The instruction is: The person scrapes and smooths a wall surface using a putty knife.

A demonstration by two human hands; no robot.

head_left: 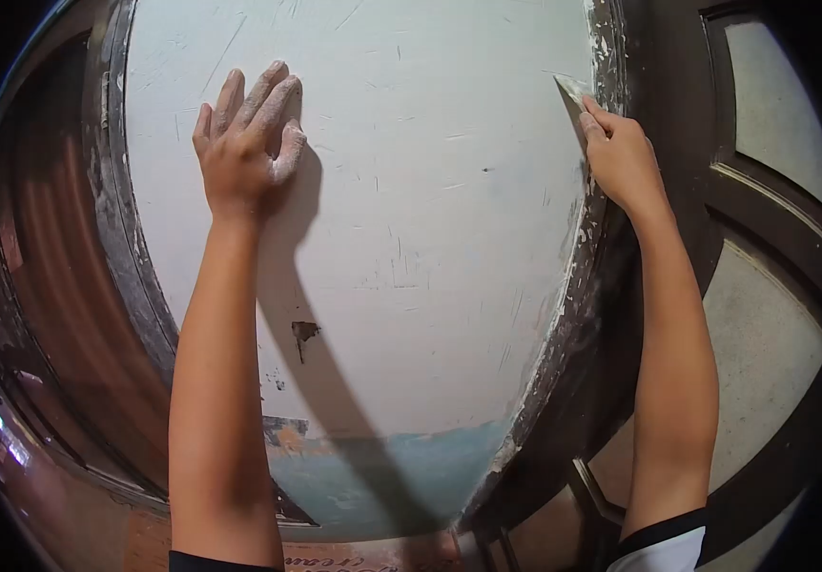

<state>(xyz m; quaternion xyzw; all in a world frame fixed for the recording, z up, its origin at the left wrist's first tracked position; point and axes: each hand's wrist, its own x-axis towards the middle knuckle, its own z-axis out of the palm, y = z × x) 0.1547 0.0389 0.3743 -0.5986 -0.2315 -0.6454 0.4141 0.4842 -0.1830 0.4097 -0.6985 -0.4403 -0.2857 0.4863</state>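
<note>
Head view: left hand (242,148) open, fingers slightly spread, thumb out to the side, laid on the upper left of the white panel (430,229); holds nothing. White dust on its fingers and thumb. Right hand (624,160) closed around a scraper (571,90), handle mostly hidden in the grip. Scraper is at the panel's upper right, beside the dark frame strip (573,276), blade angled up-left; can't tell if the whole edge is touching. Strip has chipped, whitish paint along it. Panel has scratches all over, a small dark patch (304,332) lower left of center, and a blue-green band (363,486) across the bottom. Dark door (683,124) with pale insets on the right, brownish ribbed surface (68,210) on the left. Left arm casts a long shadow down the panel.
</note>
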